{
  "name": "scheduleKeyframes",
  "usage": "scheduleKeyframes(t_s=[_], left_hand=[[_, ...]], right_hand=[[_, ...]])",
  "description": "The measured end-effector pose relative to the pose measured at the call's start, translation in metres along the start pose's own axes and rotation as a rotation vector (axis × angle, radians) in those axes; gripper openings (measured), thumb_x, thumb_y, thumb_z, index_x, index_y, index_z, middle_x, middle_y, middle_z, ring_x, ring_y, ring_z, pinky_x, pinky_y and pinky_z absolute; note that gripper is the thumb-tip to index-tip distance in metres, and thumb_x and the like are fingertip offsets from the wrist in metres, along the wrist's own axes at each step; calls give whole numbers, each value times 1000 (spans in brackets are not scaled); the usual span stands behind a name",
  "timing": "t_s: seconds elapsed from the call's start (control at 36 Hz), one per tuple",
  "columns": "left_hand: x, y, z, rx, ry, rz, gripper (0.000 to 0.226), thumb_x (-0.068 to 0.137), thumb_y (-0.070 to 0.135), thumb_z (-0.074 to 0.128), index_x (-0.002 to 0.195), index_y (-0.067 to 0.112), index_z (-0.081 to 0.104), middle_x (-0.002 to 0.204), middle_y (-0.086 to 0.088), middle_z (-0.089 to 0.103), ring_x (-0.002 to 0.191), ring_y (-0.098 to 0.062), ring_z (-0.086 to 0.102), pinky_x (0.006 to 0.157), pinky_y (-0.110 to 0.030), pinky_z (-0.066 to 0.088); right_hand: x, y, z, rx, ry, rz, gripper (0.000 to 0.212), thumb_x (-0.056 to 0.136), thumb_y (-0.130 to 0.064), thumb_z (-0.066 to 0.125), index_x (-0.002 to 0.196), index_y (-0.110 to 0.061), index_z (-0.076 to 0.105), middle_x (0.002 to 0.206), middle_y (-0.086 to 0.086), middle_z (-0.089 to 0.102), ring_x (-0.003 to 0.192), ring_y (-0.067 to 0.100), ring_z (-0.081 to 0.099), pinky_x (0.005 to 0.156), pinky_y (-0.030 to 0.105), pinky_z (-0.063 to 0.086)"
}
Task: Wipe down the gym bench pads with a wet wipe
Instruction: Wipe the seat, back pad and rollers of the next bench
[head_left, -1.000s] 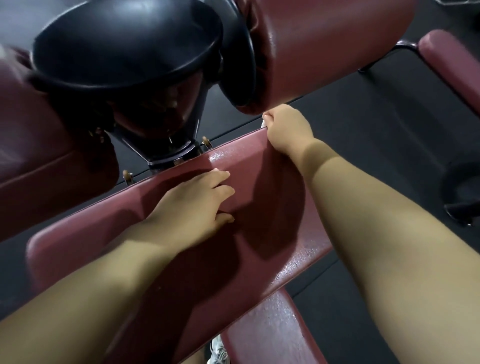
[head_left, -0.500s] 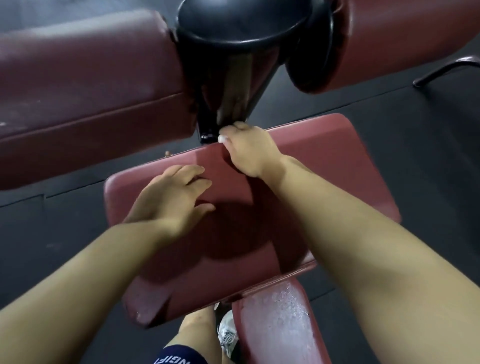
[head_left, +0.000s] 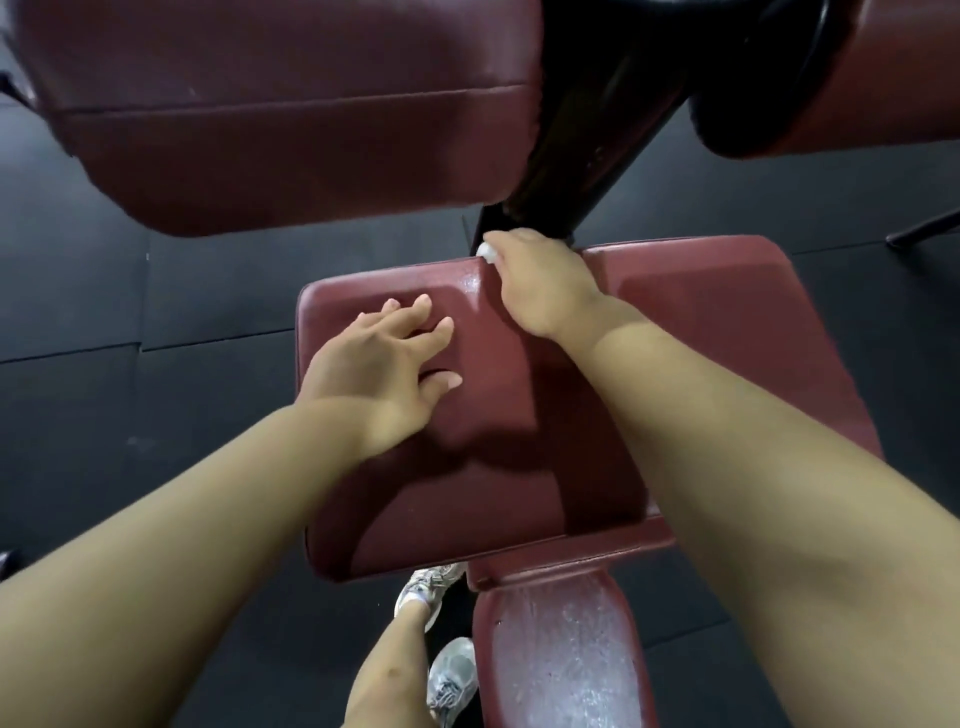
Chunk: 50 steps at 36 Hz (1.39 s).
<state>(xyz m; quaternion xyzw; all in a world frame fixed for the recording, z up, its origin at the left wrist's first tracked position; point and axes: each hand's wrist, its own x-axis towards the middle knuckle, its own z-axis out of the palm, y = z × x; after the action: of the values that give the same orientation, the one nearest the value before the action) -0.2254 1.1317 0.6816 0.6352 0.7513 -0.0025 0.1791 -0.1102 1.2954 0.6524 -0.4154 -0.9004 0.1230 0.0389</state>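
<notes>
**Wipe made it along the back edge to the post**

From what I saw on the feed, over the last second the right hand (head_left: 545, 288) slid along the far edge of the wide pad (head_left: 727, 322). It ended up at the base of the black post (head_left: 597, 130), fingers curled round the wet wipe (head_left: 487, 253), which poked out white past the fingertips. The left hand (head_left: 374, 364) stayed flat on the pad, fingers spread, holding nothing. I'd guess that edge was nearly done.

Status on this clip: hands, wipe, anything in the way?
Left hand flat on the pad. Right hand holds the wipe at its far edge. Black post close ahead.
</notes>
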Motion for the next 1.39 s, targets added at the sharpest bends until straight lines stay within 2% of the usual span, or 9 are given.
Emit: scheduleKeyframes(t_s=[0.19,0.33,0.44,0.58,0.81,0.94,1.11,1.28,1.39], left_hand=[[-14,-25,-19,33,-111,-3,62,90,58,42,145,32,31,155,14,14,143,-8,13,115,-32,22],[-43,-53,-10,-31,-62,21,62,91,52,46,145,26,33,155,9,19,143,-11,14,116,-29,19],[-50,-65,-4,-149,-31,91,58,92,45,50,144,22,36,156,7,19,144,-8,14,113,-20,12],[-61,-94,-12,-169,-15,142,43,90,43,54,128,22,57,143,7,42,130,-12,40,104,-28,37],[-94,-151,-15,-41,-48,51,36,91,38,53,125,27,58,134,11,47,117,-13,51,88,-36,49],[-105,-168,-12,25,-125,14,36,92,41,50,126,32,54,131,13,48,116,-13,51,84,-34,50],[-115,-174,-10,84,-180,6,37,94,45,45,129,35,50,132,12,47,119,-14,49,82,-29,44],[-130,-176,-7,109,-238,12,35,94,47,44,125,33,52,129,11,49,117,-15,50,81,-30,45],[-137,-174,-7,87,-261,21,33,93,46,46,121,30,55,125,8,51,115,-17,51,82,-32,48]], right_hand=[[0,-19,-2,45,-67,1,33,94,-9,36,121,-14,54,125,8,55,112,33,52,92,37,39],[9,-33,2,56,-81,42,15,93,-11,38,87,-21,48,108,8,58,101,32,54,76,32,33],[19,-66,12,14,-97,56,27,100,-26,33,107,-14,56,115,11,58,104,35,56,80,36,40],[30,-110,24,-15,-131,57,32,97,-23,32,117,-18,57,119,7,57,106,33,56,87,38,41],[37,-173,42,-68,-174,-94,30,98,-29,35,114,-21,59,117,4,57,106,30,56,85,36,38],[30,-201,46,-415,-259,-321,28,91,-20,48,114,-16,63,117,7,58,104,33,58,76,34,38],[2,-212,35,-646,-430,-509,32,88,-10,44,115,-16,60,119,4,55,111,29,55,115,49,14],[-52,-204,41,-621,-524,-592,27,91,-16,42,107,-23,63,100,-5,47,115,19,47,116,51,-4],[-82,-201,35,-485,-547,-657,24,87,-13,47,98,-22,66,97,-4,51,108,18,52,116,37,8]])
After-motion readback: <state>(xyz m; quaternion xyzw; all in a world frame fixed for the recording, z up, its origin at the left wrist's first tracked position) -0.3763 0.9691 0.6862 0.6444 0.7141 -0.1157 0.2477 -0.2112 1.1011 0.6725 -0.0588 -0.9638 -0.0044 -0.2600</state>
